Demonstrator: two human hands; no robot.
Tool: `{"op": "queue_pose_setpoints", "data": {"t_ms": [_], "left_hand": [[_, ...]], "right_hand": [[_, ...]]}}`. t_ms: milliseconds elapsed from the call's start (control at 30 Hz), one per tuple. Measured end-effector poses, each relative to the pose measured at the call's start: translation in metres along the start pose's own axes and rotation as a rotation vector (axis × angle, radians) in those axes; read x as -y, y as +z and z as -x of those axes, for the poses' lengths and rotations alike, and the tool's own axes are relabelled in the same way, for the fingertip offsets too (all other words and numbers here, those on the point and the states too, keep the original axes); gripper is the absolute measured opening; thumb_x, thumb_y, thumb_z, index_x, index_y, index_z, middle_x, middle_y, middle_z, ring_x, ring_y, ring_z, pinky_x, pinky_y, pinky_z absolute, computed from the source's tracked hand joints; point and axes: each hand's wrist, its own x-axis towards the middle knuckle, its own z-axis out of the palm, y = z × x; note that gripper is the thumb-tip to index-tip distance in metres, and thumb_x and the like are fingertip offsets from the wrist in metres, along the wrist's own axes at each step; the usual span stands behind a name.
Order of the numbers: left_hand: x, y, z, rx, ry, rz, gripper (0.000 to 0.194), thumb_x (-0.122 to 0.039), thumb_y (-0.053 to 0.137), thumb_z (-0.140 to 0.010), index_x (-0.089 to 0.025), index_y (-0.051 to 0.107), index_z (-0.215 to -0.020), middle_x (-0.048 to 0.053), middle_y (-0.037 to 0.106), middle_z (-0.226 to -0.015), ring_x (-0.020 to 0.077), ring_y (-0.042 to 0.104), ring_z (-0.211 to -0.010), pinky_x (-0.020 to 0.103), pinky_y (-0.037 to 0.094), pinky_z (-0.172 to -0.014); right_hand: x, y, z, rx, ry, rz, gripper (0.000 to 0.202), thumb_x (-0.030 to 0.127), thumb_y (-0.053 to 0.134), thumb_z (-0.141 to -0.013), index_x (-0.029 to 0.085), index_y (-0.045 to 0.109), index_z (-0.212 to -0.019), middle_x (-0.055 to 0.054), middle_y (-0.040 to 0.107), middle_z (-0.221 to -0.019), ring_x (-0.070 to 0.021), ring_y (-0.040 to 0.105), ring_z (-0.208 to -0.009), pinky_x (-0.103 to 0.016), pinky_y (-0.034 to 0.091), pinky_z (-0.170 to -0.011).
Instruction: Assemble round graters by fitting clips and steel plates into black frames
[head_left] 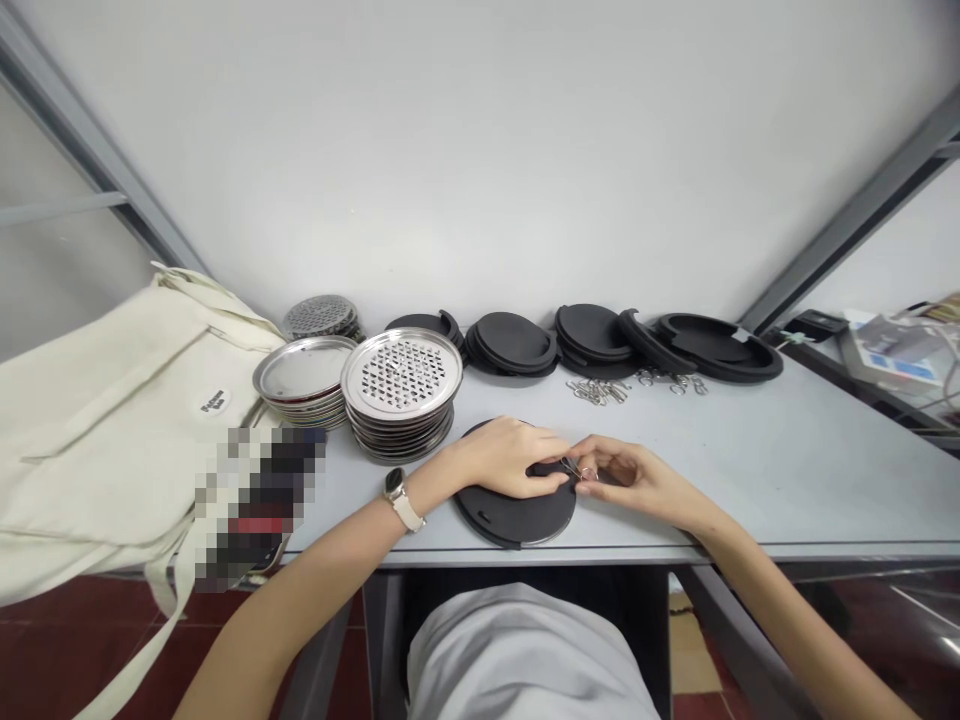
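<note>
A round black disc (517, 515) with a small slot lies flat near the table's front edge. My left hand (510, 458) rests palm down over it, holding it, with fingertips at its right side. There my right hand (637, 483) pinches a small metal clip with a ring (589, 474) between thumb and fingers, at the disc's right rim. The fingertips of both hands almost meet, so how the clip sits against the disc is partly hidden. Behind my hands lies a loose pile of similar metal clips (598, 391).
Left of the disc are stacked round metal grater plates (401, 375) and plain metal plates (304, 370). Stacks of black discs (511, 342) and larger black rings (765, 360) line the wall. A cream bag (127, 430) covers the left end; a grey frame post (847, 210) stands right.
</note>
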Motion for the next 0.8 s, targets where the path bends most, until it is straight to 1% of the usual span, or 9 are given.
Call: {"op": "queue_pose_setpoints", "data": {"t_ms": [100, 267, 467, 667, 800], "left_hand": [[0.0000, 0.0003, 0.0001, -0.005, 0.009, -0.015, 0.013, -0.032, 0.055, -0.088, -0.020, 0.057, -0.088, -0.001, 0.063, -0.080, 0.0144, 0.058, -0.067, 0.029, 0.033, -0.056], [-0.0008, 0.0005, -0.0001, -0.003, -0.003, -0.028, 0.015, -0.033, 0.053, -0.090, -0.020, 0.059, -0.093, 0.000, 0.063, -0.081, 0.0147, 0.059, -0.067, 0.028, 0.034, -0.055], [-0.0009, 0.0002, -0.0007, -0.008, -0.003, -0.019, 0.017, -0.034, 0.054, -0.089, -0.020, 0.060, -0.096, 0.000, 0.064, -0.082, 0.0146, 0.060, -0.068, 0.028, 0.035, -0.056], [-0.0009, -0.0011, -0.0006, -0.006, 0.003, -0.025, 0.017, -0.035, 0.054, -0.090, -0.019, 0.061, -0.094, -0.001, 0.064, -0.082, 0.0138, 0.059, -0.067, 0.029, 0.035, -0.055], [-0.0013, -0.0001, -0.0017, -0.003, -0.007, -0.009, 0.019, -0.035, 0.054, -0.090, -0.020, 0.061, -0.098, 0.000, 0.065, -0.085, 0.0140, 0.060, -0.069, 0.028, 0.036, -0.056]], "right_hand": [[0.0020, 0.0003, 0.0005, 0.002, 0.010, 0.023, 0.038, 0.049, 0.070, -0.080, 0.021, 0.063, -0.105, -0.003, 0.060, -0.084, -0.0197, 0.058, -0.082, -0.033, 0.050, -0.080], [0.0009, 0.0004, 0.0007, 0.006, 0.011, 0.004, 0.036, 0.048, 0.070, -0.081, 0.022, 0.063, -0.105, -0.003, 0.060, -0.084, -0.0187, 0.058, -0.080, -0.032, 0.050, -0.079], [-0.0032, 0.0001, -0.0003, -0.010, -0.004, -0.009, 0.039, 0.049, 0.071, -0.079, 0.022, 0.064, -0.106, -0.002, 0.060, -0.080, -0.0185, 0.058, -0.078, -0.031, 0.049, -0.076], [-0.0017, -0.0001, -0.0002, 0.009, 0.002, -0.036, 0.035, 0.044, 0.072, -0.080, 0.022, 0.061, -0.105, -0.001, 0.060, -0.081, -0.0173, 0.058, -0.078, -0.030, 0.048, -0.076], [0.0005, 0.0001, -0.0002, 0.009, 0.012, -0.023, 0.038, 0.048, 0.072, -0.079, 0.022, 0.060, -0.105, 0.000, 0.060, -0.079, -0.0175, 0.058, -0.076, -0.030, 0.048, -0.075]]}}
